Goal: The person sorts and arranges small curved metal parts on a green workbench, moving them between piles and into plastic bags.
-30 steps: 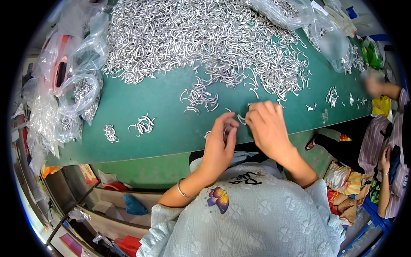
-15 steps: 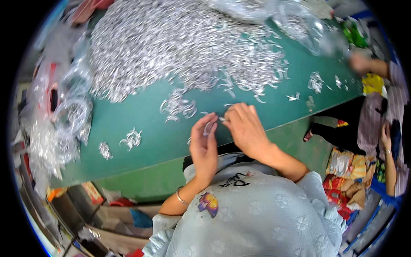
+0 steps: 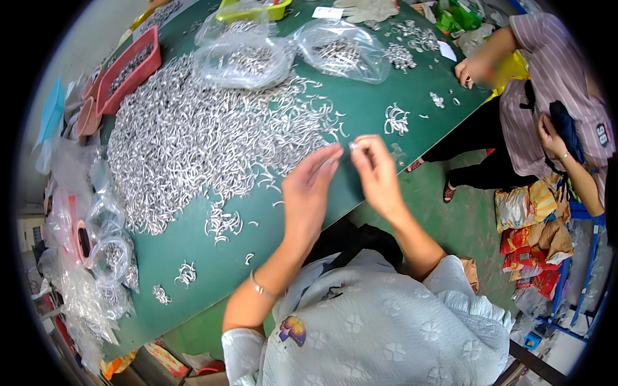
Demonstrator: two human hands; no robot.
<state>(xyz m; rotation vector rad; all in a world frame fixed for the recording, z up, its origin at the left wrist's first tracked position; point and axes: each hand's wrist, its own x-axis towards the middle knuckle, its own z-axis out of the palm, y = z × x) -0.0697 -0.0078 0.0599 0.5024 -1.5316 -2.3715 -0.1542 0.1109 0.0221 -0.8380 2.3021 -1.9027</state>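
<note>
Work over the near edge of a green desk (image 3: 257,248). The main pile of curved silvery pieces (image 3: 193,141) covers the desk's middle, with a small cluster (image 3: 222,222) between it and the near edge. Likely hazards: a single loose piece (image 3: 249,258) lies close to the near edge, beside the left forearm, and a brush of that arm could push it off. A sideways sweep of the same forearm could also drive the small cluster into the main pile. The piece at the right fingertips, small and smooth-looking, could slip if the pinch loosens; held close to the near edge, it might drop to the floor (image 3: 412,196).

Pose: the right hand (image 3: 374,164) is bent inward, thumb and forefinger pinching a small silvery piece (image 3: 353,147). The left hand (image 3: 312,174) faces it, just apart, fingers side by side and angled toward the far edge, thumb near them; whether it grips anything cannot be told. Both forearms cross the near edge.
</note>
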